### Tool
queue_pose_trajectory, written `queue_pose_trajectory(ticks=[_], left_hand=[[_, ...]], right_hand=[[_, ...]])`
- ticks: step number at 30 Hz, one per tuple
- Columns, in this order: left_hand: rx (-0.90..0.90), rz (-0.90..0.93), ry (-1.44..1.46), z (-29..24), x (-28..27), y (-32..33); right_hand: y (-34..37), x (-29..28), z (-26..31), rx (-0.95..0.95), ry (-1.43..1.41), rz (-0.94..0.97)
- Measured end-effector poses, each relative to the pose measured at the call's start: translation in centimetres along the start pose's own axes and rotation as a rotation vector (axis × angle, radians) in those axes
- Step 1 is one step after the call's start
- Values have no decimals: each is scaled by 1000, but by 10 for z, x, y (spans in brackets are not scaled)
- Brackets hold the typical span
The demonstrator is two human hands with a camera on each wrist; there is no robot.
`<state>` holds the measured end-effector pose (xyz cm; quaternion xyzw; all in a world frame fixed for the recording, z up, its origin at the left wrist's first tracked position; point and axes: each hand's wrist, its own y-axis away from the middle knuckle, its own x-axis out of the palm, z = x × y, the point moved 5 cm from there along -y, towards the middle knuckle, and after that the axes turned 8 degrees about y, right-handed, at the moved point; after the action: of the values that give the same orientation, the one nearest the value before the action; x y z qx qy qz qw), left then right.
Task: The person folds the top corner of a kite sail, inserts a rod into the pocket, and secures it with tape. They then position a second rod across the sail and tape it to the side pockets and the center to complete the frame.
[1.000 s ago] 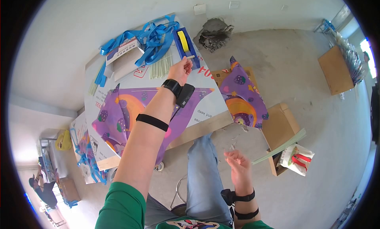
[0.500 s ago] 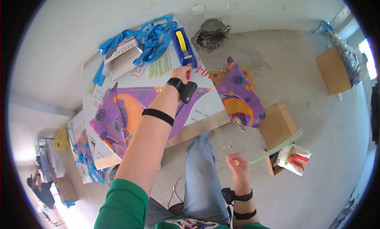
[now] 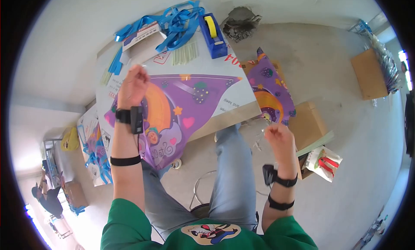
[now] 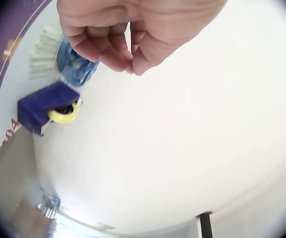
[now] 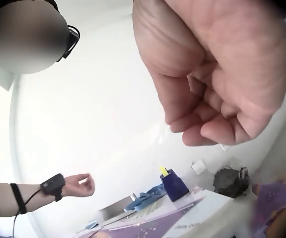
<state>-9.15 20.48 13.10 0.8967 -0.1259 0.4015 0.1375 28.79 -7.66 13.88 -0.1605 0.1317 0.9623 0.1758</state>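
My left hand (image 3: 133, 88) is raised over the left part of a purple printed sheet (image 3: 190, 101) on the table. Thumb and fingertips meet in the left wrist view, where the hand (image 4: 138, 25) seems to pinch a faint clear strip, hard to make out. Off the table's front edge, my right hand (image 3: 281, 142) has curled fingers. From the right wrist, that hand (image 5: 222, 74) pinches a small clear piece of tape (image 5: 164, 133). A blue tape dispenser (image 3: 215, 41) with a yellow roll stands at the table's back right; neither hand touches it.
Blue ribbon (image 3: 179, 27), an open white box (image 3: 145, 47) and pale green sticks (image 3: 185, 54) lie at the table's back. A second purple sheet (image 3: 269, 92) and a cardboard box (image 3: 308, 124) are to the right. Another person (image 3: 47, 200) is far left.
My left hand has moved from beside the dispenser leftward over the purple sheet. My right hand has risen and shifted right in the head view, which itself has shifted.
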Motion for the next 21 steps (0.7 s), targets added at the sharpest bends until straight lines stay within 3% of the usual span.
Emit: queue_pose_trajectory(ticks=[2, 4, 7, 16, 21], left_hand=[[111, -72, 98, -30, -23, 23], [135, -105, 93, -46, -34, 43], [154, -160, 61, -60, -54, 56], [120, -236, -10, -45, -106, 25], [104, -272, -67, -28, -124, -2]], right_hand=[[-28, 14, 17, -41, 49, 67], [-55, 33, 28, -126, 131, 100], [-97, 56, 30, -105, 59, 126], [-155, 80, 14, -50, 62, 47], [-177, 85, -14, -88, -174, -15]])
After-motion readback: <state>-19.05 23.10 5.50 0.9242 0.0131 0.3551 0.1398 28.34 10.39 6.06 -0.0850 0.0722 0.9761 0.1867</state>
